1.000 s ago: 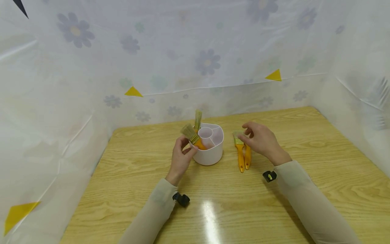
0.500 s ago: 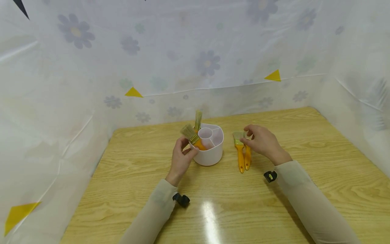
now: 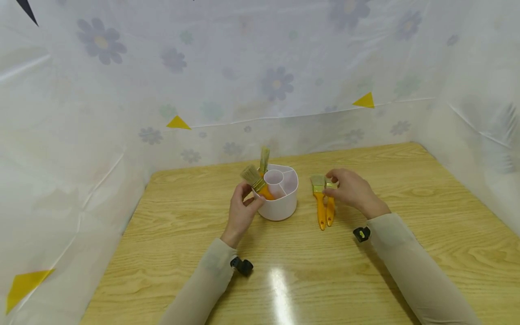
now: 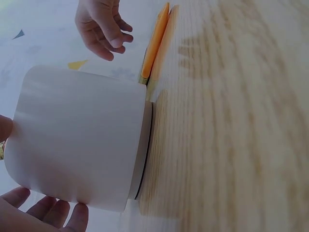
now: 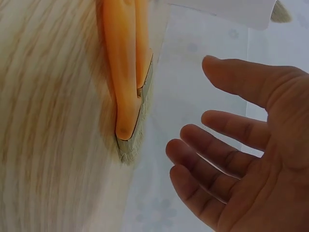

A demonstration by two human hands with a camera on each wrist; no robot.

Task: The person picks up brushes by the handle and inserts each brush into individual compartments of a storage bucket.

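Observation:
A white divided desk organizer (image 3: 278,210) stands on the table in the head view. My left hand (image 3: 240,214) grips its left side, with thumb at the rim and fingers (image 4: 57,212) against the wall. Inside lean two paintbrushes with orange handles: a wide one (image 3: 253,179), bristles up and tilted left, and one farther back (image 3: 264,158) standing more upright. To the right, two more orange-handled brushes lie side by side, a left one (image 3: 321,207) and a right one (image 3: 330,211). My right hand (image 3: 353,189), fingers loosely bent and holding nothing, hovers over the right brush's bristle end.
The wooden table (image 3: 187,253) runs back to a flower-patterned plastic sheet (image 3: 243,81) hanging behind it. More sheeting hangs along both sides. A small black device (image 3: 242,266) sits at the left wrist and another (image 3: 361,234) at the right.
My right hand has shifted slightly right and toward me above the brushes, uncovering more of their metal bands. The left hand and the organizer have stayed in place.

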